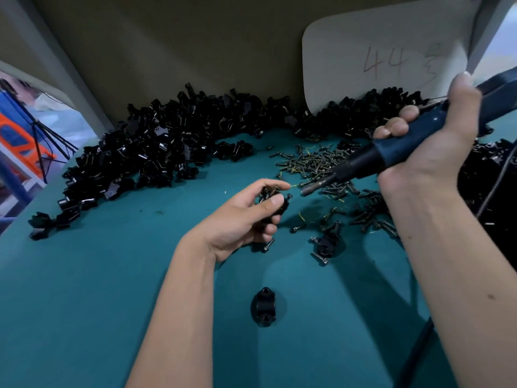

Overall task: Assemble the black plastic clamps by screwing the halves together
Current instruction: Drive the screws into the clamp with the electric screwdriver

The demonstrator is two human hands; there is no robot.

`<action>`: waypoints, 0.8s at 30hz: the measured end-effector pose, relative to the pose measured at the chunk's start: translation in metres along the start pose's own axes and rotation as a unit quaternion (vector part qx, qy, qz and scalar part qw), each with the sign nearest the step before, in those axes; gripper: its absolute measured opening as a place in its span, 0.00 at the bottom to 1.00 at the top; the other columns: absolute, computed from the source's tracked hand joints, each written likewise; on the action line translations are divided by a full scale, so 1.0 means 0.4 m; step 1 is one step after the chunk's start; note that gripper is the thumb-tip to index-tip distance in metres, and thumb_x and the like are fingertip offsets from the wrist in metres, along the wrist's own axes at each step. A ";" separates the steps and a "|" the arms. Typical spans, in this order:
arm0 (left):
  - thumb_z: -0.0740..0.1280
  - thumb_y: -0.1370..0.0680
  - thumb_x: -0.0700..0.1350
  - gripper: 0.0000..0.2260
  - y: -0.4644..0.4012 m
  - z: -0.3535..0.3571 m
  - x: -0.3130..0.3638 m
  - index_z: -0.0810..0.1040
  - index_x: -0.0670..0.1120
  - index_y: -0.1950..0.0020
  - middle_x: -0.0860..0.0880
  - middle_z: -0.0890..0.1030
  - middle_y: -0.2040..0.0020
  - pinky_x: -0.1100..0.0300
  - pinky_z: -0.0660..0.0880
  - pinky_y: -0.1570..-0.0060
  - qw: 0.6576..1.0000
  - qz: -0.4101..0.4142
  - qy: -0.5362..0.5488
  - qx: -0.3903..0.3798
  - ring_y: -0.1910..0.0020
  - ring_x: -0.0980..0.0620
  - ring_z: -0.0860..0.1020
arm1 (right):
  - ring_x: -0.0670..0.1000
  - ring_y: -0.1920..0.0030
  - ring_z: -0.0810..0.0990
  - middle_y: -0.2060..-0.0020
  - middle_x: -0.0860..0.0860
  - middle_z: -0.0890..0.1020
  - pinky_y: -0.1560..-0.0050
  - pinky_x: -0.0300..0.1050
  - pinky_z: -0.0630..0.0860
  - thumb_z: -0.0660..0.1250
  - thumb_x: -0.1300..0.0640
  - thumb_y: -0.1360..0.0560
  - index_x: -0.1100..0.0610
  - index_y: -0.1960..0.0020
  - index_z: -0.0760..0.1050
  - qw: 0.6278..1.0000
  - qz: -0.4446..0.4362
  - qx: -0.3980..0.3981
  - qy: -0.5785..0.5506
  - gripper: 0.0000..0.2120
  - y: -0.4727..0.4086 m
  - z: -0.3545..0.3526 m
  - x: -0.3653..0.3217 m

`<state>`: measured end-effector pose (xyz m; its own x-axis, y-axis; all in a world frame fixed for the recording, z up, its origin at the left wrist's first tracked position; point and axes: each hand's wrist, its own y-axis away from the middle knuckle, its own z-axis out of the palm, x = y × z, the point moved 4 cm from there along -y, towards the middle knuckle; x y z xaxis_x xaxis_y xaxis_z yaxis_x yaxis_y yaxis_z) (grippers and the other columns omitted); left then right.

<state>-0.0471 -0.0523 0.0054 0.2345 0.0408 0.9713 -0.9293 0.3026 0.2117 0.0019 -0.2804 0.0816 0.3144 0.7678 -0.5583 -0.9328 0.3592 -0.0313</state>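
My left hand (246, 217) grips a black clamp (277, 203) above the teal table, with a screw head sticking out on its right side. My right hand (428, 144) holds a blue and black electric screwdriver (391, 152); its tip (305, 191) points left and hangs just right of the clamp, apart from it. One black clamp half (264, 306) lies alone near the table's front. Another clamp with screws (326, 243) lies to the right of my left hand.
A large heap of black clamp halves (156, 152) runs along the back and left of the teal table (98, 289). Loose screws (316, 163) are scattered at centre right. A white card marked 44 (383, 60) leans at the back. The screwdriver's cable (416, 348) trails at lower right.
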 end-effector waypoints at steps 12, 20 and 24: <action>0.62 0.15 0.47 0.19 0.004 0.009 -0.009 0.72 0.59 0.24 0.39 0.83 0.50 0.59 0.77 0.60 0.996 -0.001 -0.030 -0.080 0.59 0.48 0.78 | 0.49 0.71 0.70 0.66 0.50 0.73 0.68 0.43 0.71 0.71 0.46 0.21 0.55 0.38 0.65 1.000 -0.001 0.013 -0.008 0.21 0.003 -0.006 0.020; 0.56 0.13 0.44 0.19 0.000 0.034 -0.008 0.67 0.51 0.21 0.36 0.83 0.51 0.63 0.69 0.68 0.993 -0.021 -0.023 -0.117 0.63 0.49 0.74 | 0.48 0.72 0.69 0.67 0.51 0.72 0.69 0.43 0.71 0.71 0.45 0.21 0.55 0.40 0.65 0.999 0.029 0.016 -0.011 0.21 0.002 -0.012 0.031; 0.56 0.13 0.44 0.06 0.000 0.038 -0.006 0.64 0.44 0.37 0.34 0.84 0.51 0.64 0.67 0.70 0.993 -0.026 -0.024 -0.112 0.64 0.49 0.74 | 0.48 0.72 0.69 0.67 0.50 0.72 0.69 0.43 0.71 0.71 0.45 0.21 0.56 0.42 0.64 0.999 0.034 0.012 -0.003 0.20 0.001 -0.008 0.027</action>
<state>-0.0519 -0.0671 0.0047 0.2616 -0.0240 0.9649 -0.8285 0.5072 0.2373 0.0046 -0.2737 0.0729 0.2526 0.7941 -0.5528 -0.9471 0.3197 0.0265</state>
